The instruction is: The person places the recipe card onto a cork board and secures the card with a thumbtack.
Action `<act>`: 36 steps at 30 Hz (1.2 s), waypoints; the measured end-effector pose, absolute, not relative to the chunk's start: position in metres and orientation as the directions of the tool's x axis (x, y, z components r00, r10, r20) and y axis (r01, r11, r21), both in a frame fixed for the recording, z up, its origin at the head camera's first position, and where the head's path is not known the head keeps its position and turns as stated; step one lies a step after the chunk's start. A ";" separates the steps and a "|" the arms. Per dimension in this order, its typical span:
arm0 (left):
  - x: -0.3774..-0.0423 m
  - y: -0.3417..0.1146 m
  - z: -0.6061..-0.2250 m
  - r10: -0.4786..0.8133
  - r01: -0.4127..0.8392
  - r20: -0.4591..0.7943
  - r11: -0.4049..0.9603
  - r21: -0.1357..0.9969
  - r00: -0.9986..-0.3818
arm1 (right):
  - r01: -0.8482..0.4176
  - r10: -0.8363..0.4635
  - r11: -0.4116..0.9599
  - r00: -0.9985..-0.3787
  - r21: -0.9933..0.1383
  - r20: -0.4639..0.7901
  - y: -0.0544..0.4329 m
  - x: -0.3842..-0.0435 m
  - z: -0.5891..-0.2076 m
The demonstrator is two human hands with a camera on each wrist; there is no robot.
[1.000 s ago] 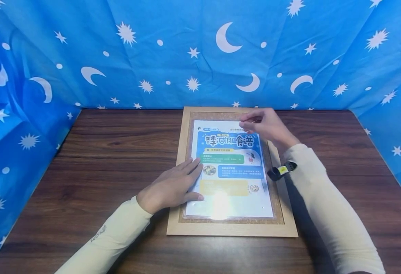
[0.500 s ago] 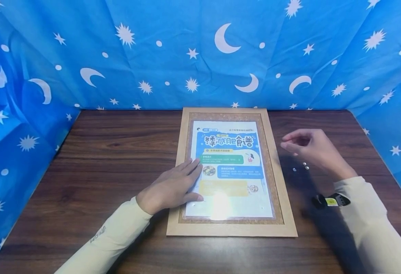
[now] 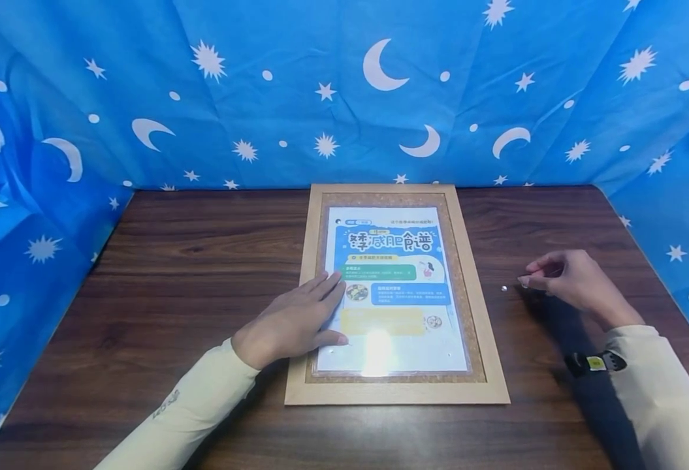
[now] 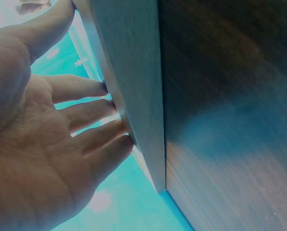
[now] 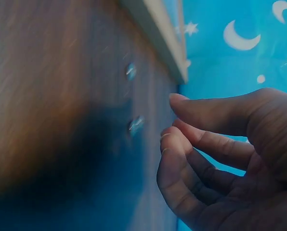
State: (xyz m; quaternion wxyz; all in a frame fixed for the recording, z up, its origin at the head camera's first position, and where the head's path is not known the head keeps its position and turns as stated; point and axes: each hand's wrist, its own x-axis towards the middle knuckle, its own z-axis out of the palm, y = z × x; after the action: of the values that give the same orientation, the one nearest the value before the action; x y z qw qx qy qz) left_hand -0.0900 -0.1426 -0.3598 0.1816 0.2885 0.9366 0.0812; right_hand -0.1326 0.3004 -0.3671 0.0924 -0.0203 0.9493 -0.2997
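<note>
A sheet with blue, green and yellow print lies on a cork board with a light wooden frame. My left hand rests with spread fingers over the left side of the frame and the sheet's edge; the left wrist view shows its palm beside the frame's side. To the right of the board, my right hand is low over the table, thumb and fingers bent but apart. In the right wrist view, two small shiny thumbtack-like pieces lie just beyond its fingertips, and nothing shows between them.
The dark wood-grain table surrounds the board. A blue curtain with white moons and stars hangs behind the table and at both sides. Bright glare covers the lower part of the sheet.
My right hand has left the sheet's upper right corner and moved right and down to the small shiny pieces on the table. The left hand has stayed on the frame.
</note>
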 end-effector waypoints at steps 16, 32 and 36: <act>-0.090 -0.143 -0.360 0.564 0.505 -0.291 0.824 0.255 -0.773 | 0.122 -0.016 0.836 -0.969 -0.536 -0.245 0.307 -0.134 -0.382; -0.089 -0.143 -0.361 0.569 0.510 -0.285 0.821 0.258 -0.771 | 0.087 -0.032 0.843 -0.977 -0.530 -0.210 0.302 -0.131 -0.380; -0.089 -0.142 -0.360 0.571 0.514 -0.279 0.819 0.255 -0.772 | 0.065 -0.040 0.834 -0.983 -0.547 -0.178 0.300 -0.131 -0.376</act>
State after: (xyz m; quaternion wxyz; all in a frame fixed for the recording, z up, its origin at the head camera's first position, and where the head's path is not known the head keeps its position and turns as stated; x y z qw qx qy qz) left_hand -0.0893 -0.1425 -0.3603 0.1741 0.2893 0.9377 0.0822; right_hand -0.1306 0.3001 -0.3760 0.0912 0.0063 0.9533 -0.2877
